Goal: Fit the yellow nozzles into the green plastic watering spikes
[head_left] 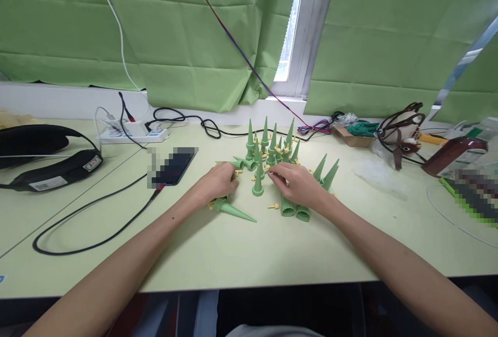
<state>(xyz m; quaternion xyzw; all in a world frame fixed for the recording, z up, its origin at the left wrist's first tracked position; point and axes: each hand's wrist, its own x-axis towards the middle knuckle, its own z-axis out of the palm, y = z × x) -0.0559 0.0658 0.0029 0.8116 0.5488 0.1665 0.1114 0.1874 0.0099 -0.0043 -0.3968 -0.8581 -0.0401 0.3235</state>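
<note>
Several green plastic cone spikes (268,142) stand upright in a cluster at the middle of the pale table (241,249), with small yellow pegs (273,206) scattered among them. My left hand (218,182) is curled, fingers closed at a lying cone and pegs; what it grips is hidden. A green cone (233,211) lies on its side just below that hand. My right hand (298,184) rests palm down over two lying cones (294,210), fingertips pinched near one upright cone (258,179) between the hands.
A black phone (175,167) on a cable lies left of the cones. A white power strip (132,130) sits further back, a black strap device (46,163) far left. Bags, a brown item (404,132) and clear plastic (375,173) crowd the right. Green curtains hang behind.
</note>
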